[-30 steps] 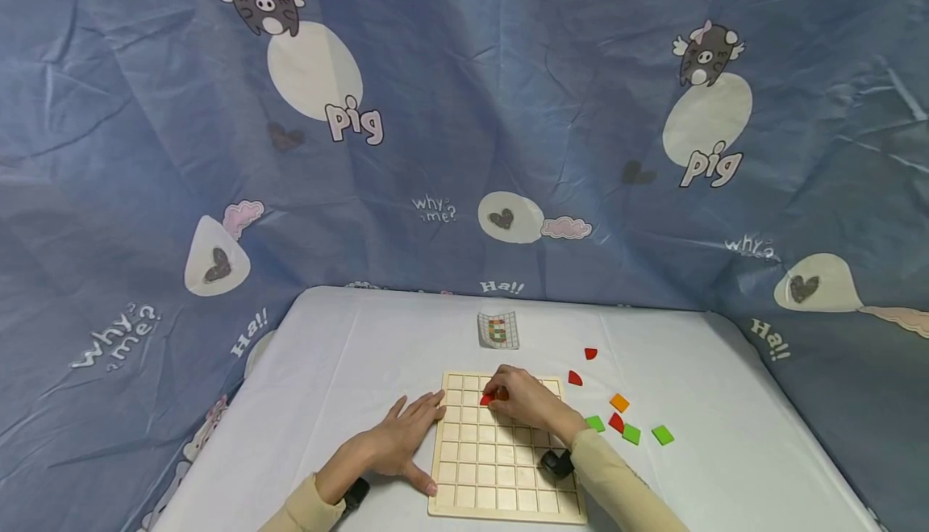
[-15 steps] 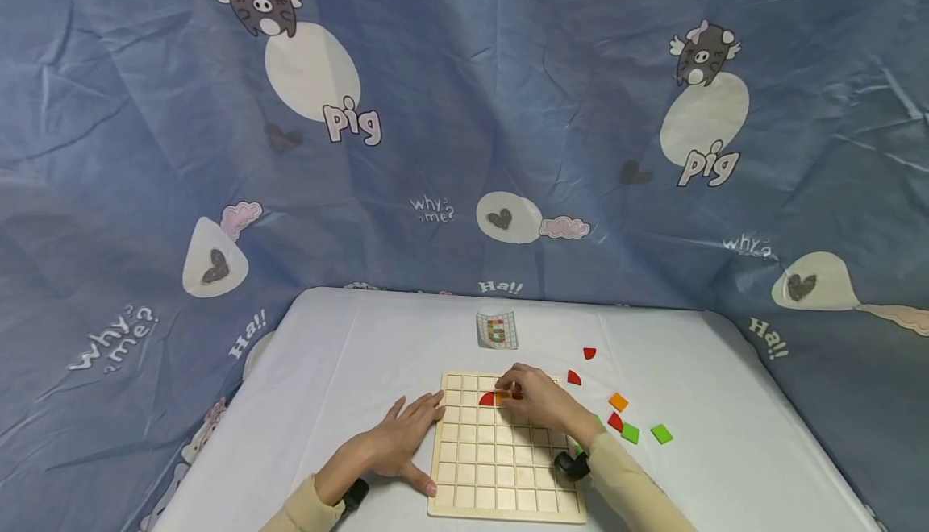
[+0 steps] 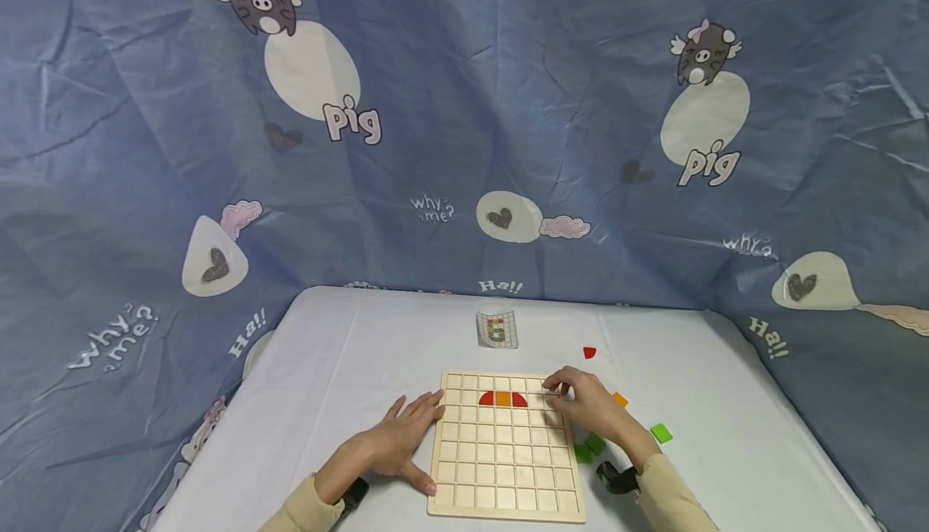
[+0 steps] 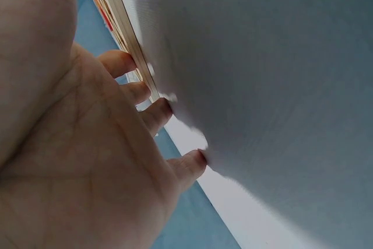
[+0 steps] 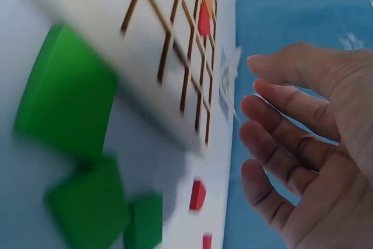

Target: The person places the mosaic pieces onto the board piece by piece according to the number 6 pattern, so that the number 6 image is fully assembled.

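Observation:
A pale wooden grid board (image 3: 486, 475) lies on the white table. In one of its upper rows an orange square tile (image 3: 503, 398) sits between two red quarter-round tiles, a left one (image 3: 486, 398) and a right one (image 3: 519, 400). My left hand (image 3: 402, 442) rests against the board's left edge with fingers spread; the left wrist view shows its fingertips (image 4: 187, 166) along that side. Over the board's upper right edge hovers my right hand (image 3: 597, 409), fingers loosely bent. Nothing shows between its thumb and fingers in the right wrist view.
Right of the board lie several green square tiles (image 3: 661, 433), an orange tile (image 3: 620, 400) partly covered by my hand, and a red quarter-round (image 3: 589, 352). A small printed pattern sheet (image 3: 497, 330) lies behind the board. Patterned blue cloth (image 3: 435, 153) hangs beyond the table.
My right hand has moved from the red and orange tiles on the board rightward to its edge, uncovering the orange tile and right red tile. The left hand has stayed in place.

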`<action>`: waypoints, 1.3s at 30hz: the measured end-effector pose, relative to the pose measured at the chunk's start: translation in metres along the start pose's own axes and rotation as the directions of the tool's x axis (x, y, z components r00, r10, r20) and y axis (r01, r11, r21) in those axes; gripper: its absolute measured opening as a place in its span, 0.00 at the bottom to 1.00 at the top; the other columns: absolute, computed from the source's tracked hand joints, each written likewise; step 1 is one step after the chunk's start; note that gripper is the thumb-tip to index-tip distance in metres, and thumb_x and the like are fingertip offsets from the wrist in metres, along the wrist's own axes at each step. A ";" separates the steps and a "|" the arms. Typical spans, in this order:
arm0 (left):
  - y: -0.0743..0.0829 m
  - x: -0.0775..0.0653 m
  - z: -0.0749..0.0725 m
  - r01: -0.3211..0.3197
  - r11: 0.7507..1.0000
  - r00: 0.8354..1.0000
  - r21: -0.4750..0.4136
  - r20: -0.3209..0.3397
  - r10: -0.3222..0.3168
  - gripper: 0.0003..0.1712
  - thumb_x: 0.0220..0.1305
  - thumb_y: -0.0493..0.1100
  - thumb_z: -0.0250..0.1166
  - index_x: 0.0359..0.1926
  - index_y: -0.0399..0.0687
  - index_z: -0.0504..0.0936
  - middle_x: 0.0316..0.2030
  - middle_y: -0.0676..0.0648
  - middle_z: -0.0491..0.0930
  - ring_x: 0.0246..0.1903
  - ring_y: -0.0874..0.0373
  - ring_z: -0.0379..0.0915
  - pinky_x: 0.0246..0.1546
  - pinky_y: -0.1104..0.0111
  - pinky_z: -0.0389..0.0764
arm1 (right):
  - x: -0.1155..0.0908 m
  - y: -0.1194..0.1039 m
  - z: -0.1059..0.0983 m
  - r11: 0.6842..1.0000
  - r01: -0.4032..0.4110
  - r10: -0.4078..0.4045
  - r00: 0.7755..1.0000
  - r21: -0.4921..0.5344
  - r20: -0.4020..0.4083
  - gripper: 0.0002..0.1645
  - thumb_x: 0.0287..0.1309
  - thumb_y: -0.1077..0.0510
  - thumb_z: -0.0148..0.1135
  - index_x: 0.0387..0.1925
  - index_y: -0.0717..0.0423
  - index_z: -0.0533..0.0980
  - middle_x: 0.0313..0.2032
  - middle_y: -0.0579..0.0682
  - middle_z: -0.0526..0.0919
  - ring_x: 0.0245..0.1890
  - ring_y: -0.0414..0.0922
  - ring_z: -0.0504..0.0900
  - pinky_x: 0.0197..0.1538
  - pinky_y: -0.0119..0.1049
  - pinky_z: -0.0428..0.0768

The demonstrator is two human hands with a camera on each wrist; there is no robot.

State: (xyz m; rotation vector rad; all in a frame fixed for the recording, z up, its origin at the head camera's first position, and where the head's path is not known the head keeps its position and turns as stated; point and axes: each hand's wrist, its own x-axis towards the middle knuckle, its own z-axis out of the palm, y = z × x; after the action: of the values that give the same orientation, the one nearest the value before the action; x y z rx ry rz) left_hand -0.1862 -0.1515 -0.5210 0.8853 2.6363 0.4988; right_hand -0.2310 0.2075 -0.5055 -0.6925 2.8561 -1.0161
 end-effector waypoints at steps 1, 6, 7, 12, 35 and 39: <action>0.000 0.000 0.000 0.001 1.000 1.000 -0.002 0.000 -0.001 0.70 0.36 0.73 0.72 0.73 0.42 0.51 0.76 0.40 0.41 0.75 0.42 0.38 0.70 0.38 0.42 | -0.003 0.003 -0.003 1.000 -0.010 0.010 1.000 0.007 -0.005 0.10 0.60 0.57 0.65 0.44 0.51 0.81 0.40 0.41 0.81 0.37 0.38 0.75 0.37 0.31 0.76; 0.001 0.000 -0.001 0.011 1.000 1.000 -0.013 0.001 -0.011 0.70 0.35 0.73 0.73 0.72 0.43 0.52 0.76 0.40 0.41 0.75 0.42 0.38 0.70 0.39 0.41 | -0.018 0.017 -0.014 0.998 -0.053 0.054 0.998 0.014 -0.033 0.10 0.59 0.58 0.65 0.43 0.49 0.80 0.40 0.40 0.81 0.38 0.39 0.74 0.34 0.30 0.75; 0.001 0.000 -0.001 0.012 1.000 1.000 -0.012 0.001 -0.012 0.70 0.35 0.73 0.72 0.72 0.43 0.52 0.76 0.40 0.41 0.75 0.42 0.38 0.70 0.39 0.41 | -0.021 0.020 -0.016 0.998 -0.059 0.059 0.997 0.008 -0.042 0.10 0.59 0.58 0.65 0.43 0.50 0.80 0.40 0.41 0.81 0.38 0.39 0.74 0.34 0.29 0.75; 0.001 -0.001 0.000 0.004 1.000 1.000 -0.021 -0.004 -0.004 0.70 0.35 0.72 0.73 0.72 0.43 0.52 0.76 0.39 0.41 0.75 0.42 0.37 0.70 0.38 0.41 | -0.031 0.027 -0.022 0.993 -0.120 0.118 0.991 -0.017 -0.066 0.11 0.54 0.62 0.66 0.41 0.51 0.81 0.40 0.42 0.82 0.38 0.40 0.76 0.36 0.30 0.75; 0.000 -0.001 0.000 0.009 0.999 1.000 -0.033 0.002 -0.009 0.70 0.36 0.72 0.73 0.73 0.43 0.51 0.76 0.40 0.40 0.75 0.42 0.37 0.70 0.38 0.40 | -0.057 0.049 -0.021 0.986 -0.136 0.136 0.991 -0.095 -0.007 0.18 0.49 0.62 0.71 0.45 0.52 0.81 0.36 0.41 0.79 0.34 0.35 0.71 0.36 0.29 0.72; -0.001 0.001 0.002 0.014 1.000 1.000 -0.019 0.000 -0.014 0.70 0.35 0.73 0.72 0.73 0.44 0.51 0.76 0.41 0.40 0.75 0.43 0.37 0.70 0.39 0.40 | -0.054 0.049 -0.020 0.983 -0.151 0.151 0.988 -0.101 -0.010 0.17 0.50 0.63 0.70 0.45 0.53 0.82 0.34 0.40 0.77 0.32 0.36 0.70 0.34 0.27 0.69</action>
State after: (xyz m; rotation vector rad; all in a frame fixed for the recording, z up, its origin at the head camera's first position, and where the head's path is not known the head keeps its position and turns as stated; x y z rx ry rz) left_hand -0.1866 -0.1515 -0.5230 0.8603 2.6321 0.5190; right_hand -0.2049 0.2757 -0.5262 -0.4705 2.9254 -0.8571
